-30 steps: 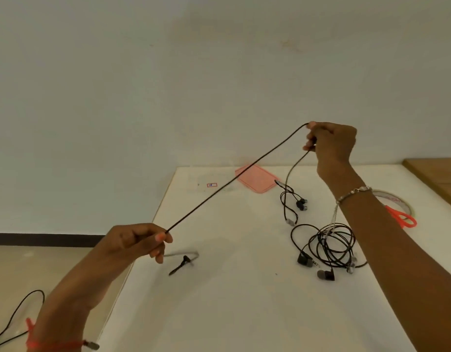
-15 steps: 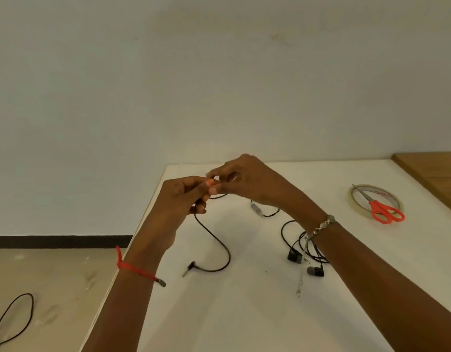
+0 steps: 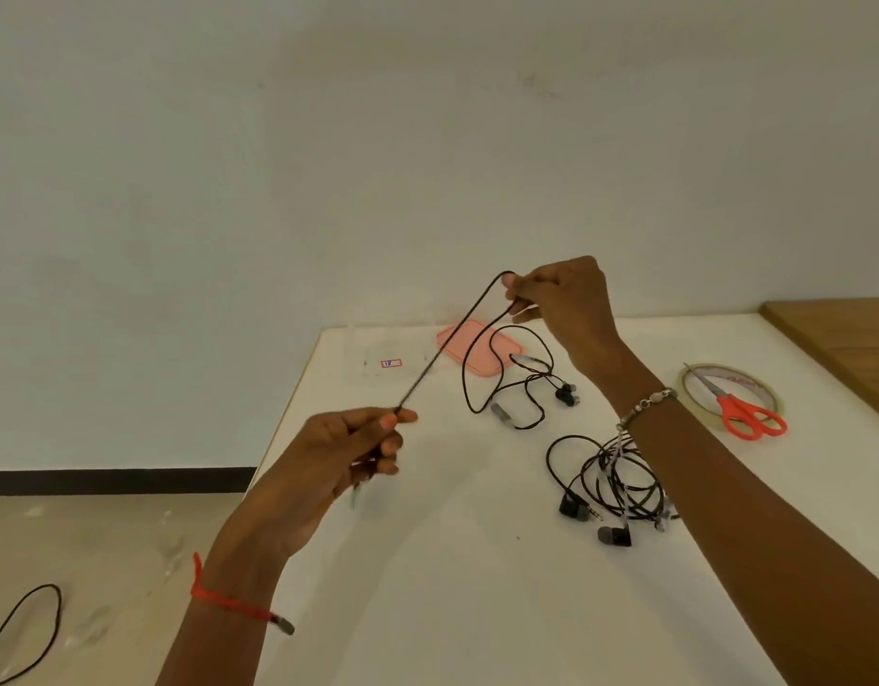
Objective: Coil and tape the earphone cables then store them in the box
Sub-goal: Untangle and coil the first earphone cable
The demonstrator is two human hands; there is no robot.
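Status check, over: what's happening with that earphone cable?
Left hand pinching earphone cable, right hand pinching it higher; stretch between them taut. Remainder dangles to table. Nothing in the way; coiled earphones, scissors lie aside.

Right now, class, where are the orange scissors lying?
In the head view, the orange scissors lie on the right side of the white table, resting across the tape roll, just in front of the wooden surface at the far right.

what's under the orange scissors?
A tape roll, flat on the table. The scissors lie across it: blades cross its hole, handles cover the near rim, so that stretch is hidden.
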